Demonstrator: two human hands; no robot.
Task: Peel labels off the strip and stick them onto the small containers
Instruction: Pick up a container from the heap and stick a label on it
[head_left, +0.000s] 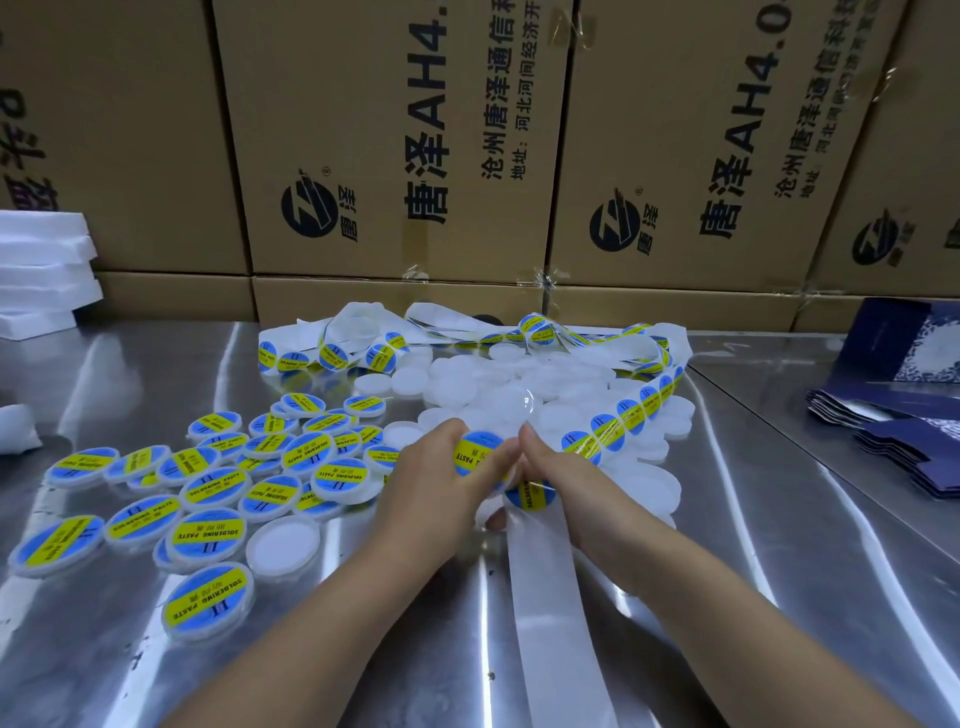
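My left hand (434, 480) grips a small round white container (477, 451) that bears a blue and yellow label on top. My right hand (558, 483) touches it from the right and pinches the white label strip (618, 421), with one label (530, 493) just under its fingers. The strip's bare backing (550, 597) runs down toward me. Behind the hands lies a heap of plain white containers (498, 384). Several labelled containers (218, 488) are spread at the left.
The metal table (727, 545) carries loops of label strip (363, 343) at the back. Cardboard boxes (395, 156) wall the far side. White foam slabs (41, 270) sit far left, dark blue flat cartons (893, 415) at the right.
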